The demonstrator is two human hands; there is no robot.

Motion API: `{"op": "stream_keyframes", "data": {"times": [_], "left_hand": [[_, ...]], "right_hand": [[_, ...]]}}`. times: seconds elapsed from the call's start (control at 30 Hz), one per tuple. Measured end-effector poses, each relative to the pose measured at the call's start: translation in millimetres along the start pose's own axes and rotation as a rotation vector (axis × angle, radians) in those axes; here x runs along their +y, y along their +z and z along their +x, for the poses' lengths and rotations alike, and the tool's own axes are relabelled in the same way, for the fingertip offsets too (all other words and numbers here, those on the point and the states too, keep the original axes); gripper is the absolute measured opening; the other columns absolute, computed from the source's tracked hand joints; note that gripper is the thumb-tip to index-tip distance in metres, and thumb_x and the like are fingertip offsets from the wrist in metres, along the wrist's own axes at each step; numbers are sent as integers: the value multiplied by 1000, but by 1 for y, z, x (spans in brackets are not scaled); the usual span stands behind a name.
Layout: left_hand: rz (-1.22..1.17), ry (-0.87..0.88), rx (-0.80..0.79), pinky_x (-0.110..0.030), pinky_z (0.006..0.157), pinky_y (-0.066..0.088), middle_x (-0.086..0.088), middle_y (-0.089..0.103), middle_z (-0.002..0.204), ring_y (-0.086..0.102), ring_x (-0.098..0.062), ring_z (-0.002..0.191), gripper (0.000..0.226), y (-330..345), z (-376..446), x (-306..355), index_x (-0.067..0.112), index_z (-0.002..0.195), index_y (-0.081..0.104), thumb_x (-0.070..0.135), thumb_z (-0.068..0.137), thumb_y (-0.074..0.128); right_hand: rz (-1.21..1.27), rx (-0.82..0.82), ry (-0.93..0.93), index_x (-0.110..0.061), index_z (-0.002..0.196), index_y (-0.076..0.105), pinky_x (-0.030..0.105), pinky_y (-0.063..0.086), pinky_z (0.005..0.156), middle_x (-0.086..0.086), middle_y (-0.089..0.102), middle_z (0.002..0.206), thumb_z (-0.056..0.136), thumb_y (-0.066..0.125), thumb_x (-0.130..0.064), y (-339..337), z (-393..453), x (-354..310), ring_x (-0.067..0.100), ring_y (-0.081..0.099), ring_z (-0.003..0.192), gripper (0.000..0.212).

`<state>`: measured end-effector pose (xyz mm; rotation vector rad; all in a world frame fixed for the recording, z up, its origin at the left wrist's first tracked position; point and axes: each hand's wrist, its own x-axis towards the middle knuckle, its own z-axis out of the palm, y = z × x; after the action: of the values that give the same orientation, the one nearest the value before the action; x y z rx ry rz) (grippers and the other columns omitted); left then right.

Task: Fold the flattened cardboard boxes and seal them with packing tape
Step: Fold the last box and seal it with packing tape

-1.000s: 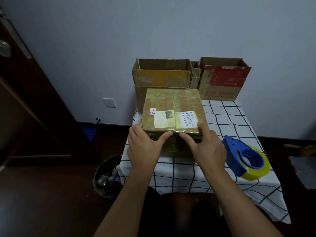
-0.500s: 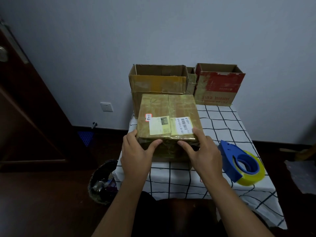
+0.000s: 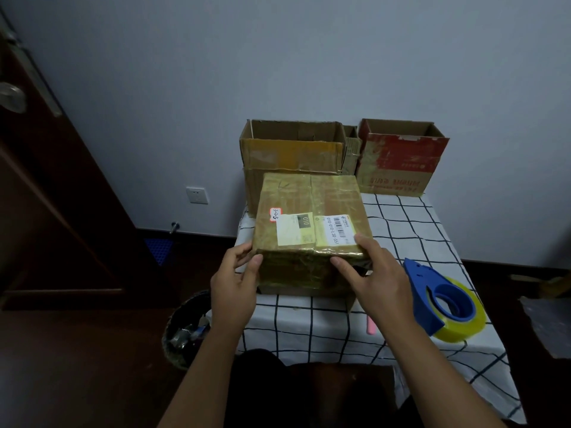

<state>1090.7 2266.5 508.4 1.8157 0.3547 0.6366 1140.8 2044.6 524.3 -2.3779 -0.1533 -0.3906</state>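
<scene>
Table point(image 3: 411, 230): taped box point(image 3: 312, 211) at near-left, a hand at each near corner. Behind it, open box point(image 3: 293, 149); open printed box point(image 3: 398, 162) far right, narrow carton point(image 3: 350, 149) between them. Tape dispenser point(image 3: 445, 304) near right. Waste bin point(image 3: 185, 329) on floor, left.

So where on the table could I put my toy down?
Free patches: the checked tablecloth between the taped box and the tape dispenser, and the front strip near the pink thing. The back is crowded with the open brown box and the red box.
</scene>
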Motion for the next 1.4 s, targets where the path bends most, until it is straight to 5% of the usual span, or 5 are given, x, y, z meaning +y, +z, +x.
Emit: {"op": "stream_keyframes", "data": {"times": [0.5,0.67,0.87,1.07,1.4], "left_hand": [[162,99,188,-38,62,59,-6,68,118,71,-23,86,12,23,-18,0,12,99,51,23,99,53],[187,140,116,-15,61,49,-3,54,141,69,-22,89,18,25,-27,-7,6,116,51,7,99,47],[190,309,49,-13,89,49,-2,62,127,63,-17,112,26,-1,-11,-13,5,113,63,15,98,44],[151,390,33,-39,80,60,-7,66,121,63,-12,111,29,-3,-5,-20,7,109,63,28,97,47],[40,306,48,-19,76,58,-2,65,116,64,-7,107,12,0,-4,-14,13,101,62,20,92,62]], "right_hand": [[-19,2,-5,-30,134,53,34,50,73,2,63,112,74,49,-74,3,-1,1,21,59,95,75],[-10,8,-12,-28,134,55,35,50,73,4,64,112,74,50,-73,2,-1,1,22,60,97,75],[-6,-13,-12,-30,135,53,33,48,73,3,63,116,73,49,-73,1,-1,2,22,59,100,76],[-10,-7,-19,-29,134,54,36,52,71,4,63,113,73,48,-74,1,-2,2,22,59,95,77],[-27,-29,-9,-30,136,52,35,51,74,3,62,116,80,61,-62,0,-1,4,21,58,97,65]]}}
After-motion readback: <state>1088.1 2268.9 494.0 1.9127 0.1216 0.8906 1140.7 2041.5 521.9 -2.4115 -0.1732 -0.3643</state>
